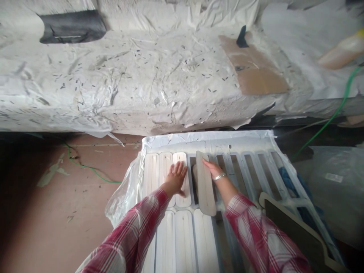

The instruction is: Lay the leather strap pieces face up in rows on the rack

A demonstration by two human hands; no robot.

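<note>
A white slotted frame lies on plastic sheeting in front of me, with several white slats set into its left slots. My left hand lies flat, fingers spread, on a seated slat in the upper row. My right hand rests with fingers stretched along a loose beige slat, which stands tilted on edge over the adjoining slot. A bracelet is on that wrist. The slots to the right stand open.
A long bench covered in crumpled white sheeting runs across the back, with a cardboard piece on it. A green hose runs at right. A dark board leans at lower right. Brown floor lies at left.
</note>
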